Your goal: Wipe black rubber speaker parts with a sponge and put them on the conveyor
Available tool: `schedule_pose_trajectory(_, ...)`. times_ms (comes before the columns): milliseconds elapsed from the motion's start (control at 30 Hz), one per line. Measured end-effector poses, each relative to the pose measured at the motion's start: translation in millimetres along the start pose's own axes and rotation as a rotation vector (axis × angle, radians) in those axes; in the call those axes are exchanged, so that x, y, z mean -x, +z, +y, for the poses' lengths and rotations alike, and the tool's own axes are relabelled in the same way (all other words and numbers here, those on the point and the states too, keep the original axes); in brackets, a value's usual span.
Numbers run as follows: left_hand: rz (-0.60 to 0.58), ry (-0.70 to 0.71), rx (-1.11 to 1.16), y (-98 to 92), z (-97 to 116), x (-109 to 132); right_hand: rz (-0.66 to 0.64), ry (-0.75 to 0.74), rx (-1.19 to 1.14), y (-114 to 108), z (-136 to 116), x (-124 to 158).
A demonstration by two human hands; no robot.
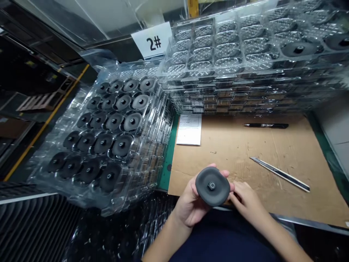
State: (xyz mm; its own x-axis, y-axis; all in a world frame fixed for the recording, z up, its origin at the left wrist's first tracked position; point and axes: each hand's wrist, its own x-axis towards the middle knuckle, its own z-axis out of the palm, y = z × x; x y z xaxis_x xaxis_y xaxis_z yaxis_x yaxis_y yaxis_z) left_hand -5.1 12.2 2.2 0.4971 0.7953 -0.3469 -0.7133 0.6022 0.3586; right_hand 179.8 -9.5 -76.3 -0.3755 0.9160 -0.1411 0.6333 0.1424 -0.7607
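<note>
A black round rubber part (pixel 213 186) with a small hex nut at its centre is held up over the near edge of a cardboard sheet (pixel 253 153). My left hand (pixel 189 203) is wrapped around it from behind and below, fingers closed on it. My right hand (pixel 245 202) touches its right edge, fingers curled against it. On my left, a stack of clear plastic trays (pixel 152 145) holds several rows of the same black parts (pixel 121 145).
A tall stack of clear trays (pixel 245 69) stands at the back, mostly empty on top, with a black part (pixel 298 48) at its right. A "2#" sign (pixel 154 42), a paper slip (pixel 189 129), a black pen (pixel 265 125) and a metal blade (pixel 279 174) lie around the cardboard.
</note>
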Motion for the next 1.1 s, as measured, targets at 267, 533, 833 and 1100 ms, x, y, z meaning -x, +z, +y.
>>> schedule_pose_trajectory(267,-0.015,0.010,-0.035,7.9,-5.4,6.9,0.032,0.010,-0.009,6.9,2.3,-1.5)
schedule_pose_trajectory(533,0.005,0.001,-0.092,11.9,-11.1,11.6,0.166,0.107,-0.141,-18.5,2.2,-10.1)
schedule_pose_trajectory(833,0.029,-0.013,-0.170,18.1,-25.8,6.7,0.502,-0.404,-0.015,-90.1,-81.8,1.2)
schedule_pose_trajectory(1100,0.153,0.078,-0.181,1.7,-28.1,14.7,0.327,-0.437,0.133,-86.9,-90.9,-20.0)
